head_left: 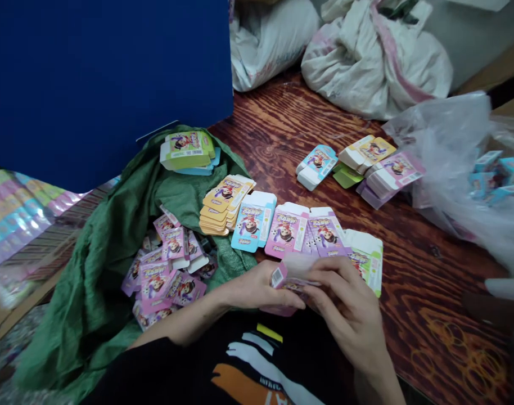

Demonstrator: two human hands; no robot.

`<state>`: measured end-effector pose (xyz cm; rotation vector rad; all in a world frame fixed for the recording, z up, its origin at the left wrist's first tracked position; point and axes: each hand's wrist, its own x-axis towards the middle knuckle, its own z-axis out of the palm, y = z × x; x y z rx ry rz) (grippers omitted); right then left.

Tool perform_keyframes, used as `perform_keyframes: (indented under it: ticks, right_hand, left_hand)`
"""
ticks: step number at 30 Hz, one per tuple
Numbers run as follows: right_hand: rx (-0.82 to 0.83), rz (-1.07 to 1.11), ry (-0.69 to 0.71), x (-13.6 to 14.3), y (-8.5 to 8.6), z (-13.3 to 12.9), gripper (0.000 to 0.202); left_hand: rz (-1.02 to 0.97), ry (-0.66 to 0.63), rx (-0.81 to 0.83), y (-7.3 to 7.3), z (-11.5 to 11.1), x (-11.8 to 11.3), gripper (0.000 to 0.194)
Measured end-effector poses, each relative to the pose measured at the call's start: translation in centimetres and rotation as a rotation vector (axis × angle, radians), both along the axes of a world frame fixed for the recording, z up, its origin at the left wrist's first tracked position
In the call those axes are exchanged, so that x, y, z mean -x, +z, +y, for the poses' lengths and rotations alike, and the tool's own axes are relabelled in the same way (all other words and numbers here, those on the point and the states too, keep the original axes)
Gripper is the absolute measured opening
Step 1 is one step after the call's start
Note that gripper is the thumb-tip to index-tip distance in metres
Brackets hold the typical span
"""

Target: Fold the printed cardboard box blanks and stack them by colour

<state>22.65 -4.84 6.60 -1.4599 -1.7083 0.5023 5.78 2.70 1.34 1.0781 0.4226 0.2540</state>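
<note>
At the far left, shiny coloured sheets (16, 211) lie beyond a green sack (88, 292), whose rumpled edge drapes across the left of the wooden table (278, 149). Above, the lower edge of a blue panel (109, 79) overhangs that side, limiting the room there. Pink and purple packets (164, 275) lie heaped on the sack beside the left forearm; behind them is a green-and-blue stack of boxes (188, 151).

Next come a yellow stack (223, 202), then blue cartons (251, 225), pink cartons (284, 230), purple cartons (324, 233) and green cartons (369, 259), a row just beyond the hands.

The left hand (257, 288) grips a small pink box (278, 275), its thumb along the near side. This box is between the two hands, close in front of the torso, its pale flap raised. The right hand (352, 298) meets it from the right with curled fingers; whether they pinch the flap, I cannot tell.

Beyond the row, a strip of wood grain reaches to a group of boxes (360, 163). A clear plastic bag (455, 163) bounds the right side, while rubber bands (459, 354) lie toward the near edge.
</note>
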Motion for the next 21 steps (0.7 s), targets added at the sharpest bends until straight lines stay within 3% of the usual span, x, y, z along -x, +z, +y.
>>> perform_keyframes:
  ticks: [2,5,6,8,10,11,13,15,18,21]
  right_hand:
    - [-0.020,-0.050,-0.053,0.1,-0.5,-0.2,0.007]
    - [0.057,0.009,0.067,0.7,-0.7,-0.6,0.013]
    - [0.085,0.054,0.077,0.7,-0.6,-0.9,0.015]
    - [0.116,0.161,-0.052,0.5,-0.4,-1.7,0.012]
    - [0.131,0.232,-0.208,-0.2,-0.2,-2.4,0.009]
    - [0.139,0.235,-0.211,-0.5,-0.3,-2.6,0.009]
    - [0.149,0.170,-0.058,-0.7,-0.6,-2.4,0.010]
    - [0.152,0.071,0.118,-0.1,-1.2,-1.6,0.014]
    - [0.143,-0.037,0.242,1.9,-2.1,0.1,0.020]
    - [0.104,-0.107,0.278,3.3,-2.5,1.1,0.022]
  left_hand:
    - [-0.033,0.025,-0.010,0.2,-0.3,0.3,0.045]
    - [-0.043,-0.067,-0.103,1.0,0.1,2.3,0.049]
    - [-0.025,-0.089,-0.159,1.4,0.4,3.7,0.050]
    - [0.057,-0.060,-0.263,2.2,1.0,7.4,0.052]
    - [0.197,0.060,-0.264,2.2,1.0,11.6,0.050]
    - [0.332,0.135,-0.277,1.8,0.8,13.5,0.049]
    - [0.680,0.357,-0.452,-0.3,-0.4,16.3,0.048]
    - [0.989,0.474,-0.803,-3.5,-2.1,17.4,0.045]
    - [1.194,0.252,-1.124,-8.4,-3.9,18.1,0.053]
    - [1.311,0.172,-1.179,-10.5,-2.6,20.1,0.048]
